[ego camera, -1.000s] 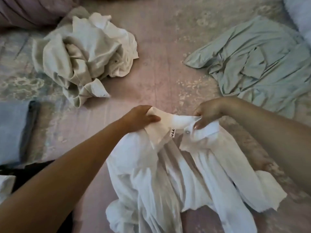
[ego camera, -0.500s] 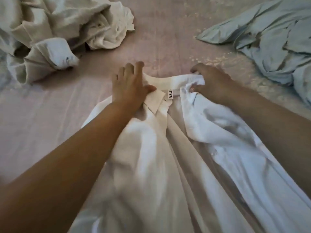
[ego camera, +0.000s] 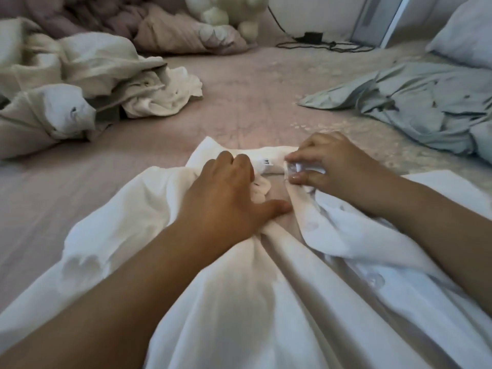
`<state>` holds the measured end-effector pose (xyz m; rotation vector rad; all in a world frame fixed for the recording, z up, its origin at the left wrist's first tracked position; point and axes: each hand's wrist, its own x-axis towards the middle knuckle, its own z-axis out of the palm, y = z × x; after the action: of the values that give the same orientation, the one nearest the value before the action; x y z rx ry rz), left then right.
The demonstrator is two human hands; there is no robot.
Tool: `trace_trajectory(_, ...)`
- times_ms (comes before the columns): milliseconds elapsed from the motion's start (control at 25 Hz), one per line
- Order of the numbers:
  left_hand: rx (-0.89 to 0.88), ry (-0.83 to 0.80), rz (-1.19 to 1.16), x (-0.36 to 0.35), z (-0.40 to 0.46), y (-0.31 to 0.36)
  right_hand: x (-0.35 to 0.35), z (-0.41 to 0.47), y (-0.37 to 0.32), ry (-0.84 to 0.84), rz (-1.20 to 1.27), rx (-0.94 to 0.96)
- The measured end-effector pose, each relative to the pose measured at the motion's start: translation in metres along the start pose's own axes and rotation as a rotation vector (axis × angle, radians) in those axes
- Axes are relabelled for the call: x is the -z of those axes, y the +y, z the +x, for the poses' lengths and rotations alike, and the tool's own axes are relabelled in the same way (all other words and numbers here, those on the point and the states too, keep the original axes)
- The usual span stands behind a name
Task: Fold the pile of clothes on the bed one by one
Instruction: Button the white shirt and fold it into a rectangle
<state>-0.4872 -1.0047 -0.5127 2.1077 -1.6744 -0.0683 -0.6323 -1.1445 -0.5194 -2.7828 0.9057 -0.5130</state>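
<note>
Both hands worked at the collar of a white shirt spread on the bed.

The left hand (ego camera: 226, 198) lay on the shirt (ego camera: 239, 302) with thumb stretched out and fingers curled into the collar (ego camera: 269, 158) fabric, gripping it beside the small label (ego camera: 265, 164); the right hand (ego camera: 327, 163) pinched the opposite collar edge between thumb and fingertips. Bare pink sheet (ego camera: 239, 102) lay open just beyond the collar, a smooth clear strip running toward the far pillows. The shirt, thin and softly creased, fanned from the hands back toward the person. A crumpled cream heap of clothes (ego camera: 87, 83) sat well apart on the left, a rumpled pale green garment (ego camera: 426, 107) on the right near a pillow (ego camera: 466, 35). A plush toy (ego camera: 226, 14) and black cable (ego camera: 319, 43) lay at the far edge.
</note>
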Motion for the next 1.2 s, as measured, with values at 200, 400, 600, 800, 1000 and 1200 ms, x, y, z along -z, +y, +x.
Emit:
trace_trajectory(200,0.03,0.06,-0.031,-0.004,0.01,0.0,0.005,0.003,-0.002,-0.02,0.095,-0.065)
trace_trajectory(400,0.031,0.134,-0.113,-0.002,0.008,0.001,0.01,-0.001,-0.005,0.006,0.108,-0.026)
trace_trajectory(600,0.299,0.101,-0.605,0.007,0.008,-0.002,0.018,-0.018,-0.027,0.122,0.437,0.0)
trace_trajectory(800,0.487,-0.076,-1.026,0.016,0.008,0.007,0.017,-0.023,-0.046,0.201,0.547,-0.161)
trace_trajectory(1000,0.517,-0.153,-1.237,0.013,0.006,0.013,0.018,-0.026,-0.053,0.219,0.525,-0.237)
trace_trajectory(1200,0.504,-0.119,-1.331,0.011,0.005,0.015,0.021,-0.031,-0.058,0.134,0.812,-0.348)
